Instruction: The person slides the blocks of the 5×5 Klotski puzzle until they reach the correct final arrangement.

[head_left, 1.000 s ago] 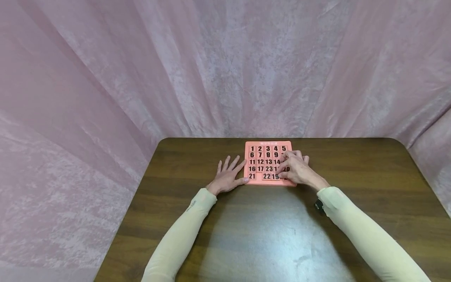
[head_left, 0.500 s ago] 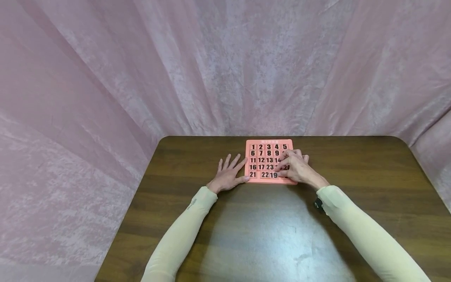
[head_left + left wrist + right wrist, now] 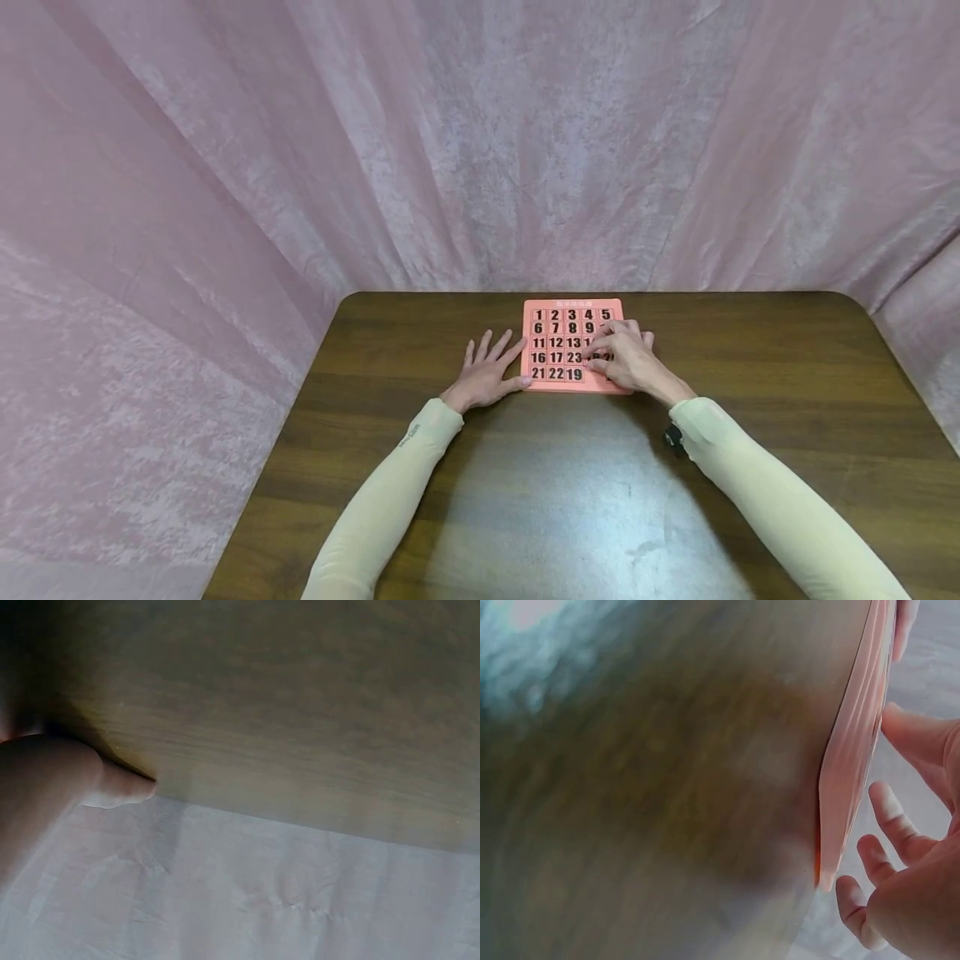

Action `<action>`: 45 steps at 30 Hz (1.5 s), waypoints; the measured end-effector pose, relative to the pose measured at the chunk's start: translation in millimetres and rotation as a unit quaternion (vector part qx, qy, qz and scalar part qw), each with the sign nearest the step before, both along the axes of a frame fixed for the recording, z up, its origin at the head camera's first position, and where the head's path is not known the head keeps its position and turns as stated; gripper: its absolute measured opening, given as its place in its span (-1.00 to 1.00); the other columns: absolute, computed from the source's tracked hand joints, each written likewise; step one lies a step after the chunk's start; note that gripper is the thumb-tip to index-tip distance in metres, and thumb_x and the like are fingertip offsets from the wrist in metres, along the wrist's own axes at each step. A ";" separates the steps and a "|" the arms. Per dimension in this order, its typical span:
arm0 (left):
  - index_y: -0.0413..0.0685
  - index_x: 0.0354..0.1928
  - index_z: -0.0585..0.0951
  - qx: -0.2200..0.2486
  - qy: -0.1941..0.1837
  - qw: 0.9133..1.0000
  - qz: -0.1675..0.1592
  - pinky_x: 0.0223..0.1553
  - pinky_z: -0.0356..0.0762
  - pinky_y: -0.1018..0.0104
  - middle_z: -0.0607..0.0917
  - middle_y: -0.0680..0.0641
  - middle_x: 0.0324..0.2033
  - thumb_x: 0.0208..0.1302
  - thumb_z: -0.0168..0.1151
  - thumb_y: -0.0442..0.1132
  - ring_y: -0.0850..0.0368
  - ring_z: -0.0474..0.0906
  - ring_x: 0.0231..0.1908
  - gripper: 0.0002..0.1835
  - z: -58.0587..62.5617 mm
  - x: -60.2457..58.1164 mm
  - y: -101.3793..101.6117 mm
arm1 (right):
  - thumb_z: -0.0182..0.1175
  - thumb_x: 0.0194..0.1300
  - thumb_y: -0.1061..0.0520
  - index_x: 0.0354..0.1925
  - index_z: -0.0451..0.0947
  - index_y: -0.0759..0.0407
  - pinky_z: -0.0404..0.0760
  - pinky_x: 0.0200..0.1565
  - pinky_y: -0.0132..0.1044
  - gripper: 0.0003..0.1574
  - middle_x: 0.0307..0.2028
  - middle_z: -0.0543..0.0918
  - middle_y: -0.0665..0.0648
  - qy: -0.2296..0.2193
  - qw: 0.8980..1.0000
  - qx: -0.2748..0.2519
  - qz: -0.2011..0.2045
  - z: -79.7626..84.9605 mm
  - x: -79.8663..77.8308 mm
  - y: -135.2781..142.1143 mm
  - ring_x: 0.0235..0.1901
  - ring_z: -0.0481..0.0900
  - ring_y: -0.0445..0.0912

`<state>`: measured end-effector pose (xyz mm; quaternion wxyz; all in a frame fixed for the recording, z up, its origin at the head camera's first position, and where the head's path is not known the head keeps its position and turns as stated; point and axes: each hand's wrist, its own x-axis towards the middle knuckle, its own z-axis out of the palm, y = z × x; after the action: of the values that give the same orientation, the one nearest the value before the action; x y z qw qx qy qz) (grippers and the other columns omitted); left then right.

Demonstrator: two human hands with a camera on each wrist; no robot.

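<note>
A pink number sliding puzzle [image 3: 528,321] lies flat near the table's far edge, with black numbers on square tiles. Along its bottom row, the 21 tile [image 3: 538,373], 22 tile [image 3: 556,373] and 19 tile [image 3: 573,375] sit side by side, with a gap right of 19. My left hand [image 3: 483,382] rests with spread fingers against the puzzle's left edge. Over the right part, my right hand [image 3: 630,358] has bent fingers; thumb and fingertips touch the tiles and hide several. In the right wrist view the thumb [image 3: 915,739] meets the puzzle's top face, while other fingers hang loosely curled.
The brown wooden table [image 3: 787,375] has rounded far corners and a glossy reflection in front of the puzzle. Pink velvet curtains [image 3: 480,150] hang behind the table and at its sides. A dark watch-like object [image 3: 673,437] shows at the right sleeve's cuff.
The 22 and 19 tiles have slid left; 22 now sits beside 21, and the bottom-row gap has moved right. My right hand shifted slightly left. My left hand stays in place.
</note>
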<state>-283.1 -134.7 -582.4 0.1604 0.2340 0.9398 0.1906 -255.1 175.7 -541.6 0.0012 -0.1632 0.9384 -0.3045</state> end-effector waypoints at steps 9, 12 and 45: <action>0.41 0.80 -0.07 -0.004 0.001 1.000 0.005 0.71 -0.54 -0.42 -0.20 0.03 0.82 0.59 0.09 0.37 -0.22 -0.52 0.79 -0.07 0.2 -0.8 0.2 | 0.54 0.30 0.16 0.04 0.88 0.06 0.19 0.11 0.28 -0.68 0.15 0.63 0.29 -0.011 1.000 0.021 0.002 6.5 -2.4 -5.3 0.27 0.33 0.33; 0.41 0.80 -0.07 -0.009 -0.002 1.000 0.006 0.71 -0.55 -0.41 -0.21 0.03 0.82 0.59 0.09 0.37 -0.22 -0.53 0.79 -0.07 1.6 0.0 1.8 | 0.52 0.30 0.17 0.05 0.87 0.09 0.18 0.11 0.30 -0.66 0.20 0.61 0.32 -0.017 0.999 0.026 -0.006 7.9 -3.1 -3.8 0.30 0.31 0.36; 0.44 0.80 -0.07 -0.007 0.006 1.000 0.007 0.72 -0.54 -0.40 -0.21 0.06 0.82 0.60 0.08 0.37 -0.20 -0.52 0.79 -0.08 0.8 2.2 2.3 | 0.43 0.35 0.26 -0.21 0.91 0.13 0.14 0.14 0.30 -0.87 0.10 0.66 0.31 0.001 1.000 -0.030 -0.010 8.2 -1.6 -1.4 0.28 0.32 0.34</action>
<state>-280.9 -132.4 -581.6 0.1547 0.2275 0.9436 0.1841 -256.8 174.4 -533.4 -0.0081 -0.1541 0.9305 -0.3322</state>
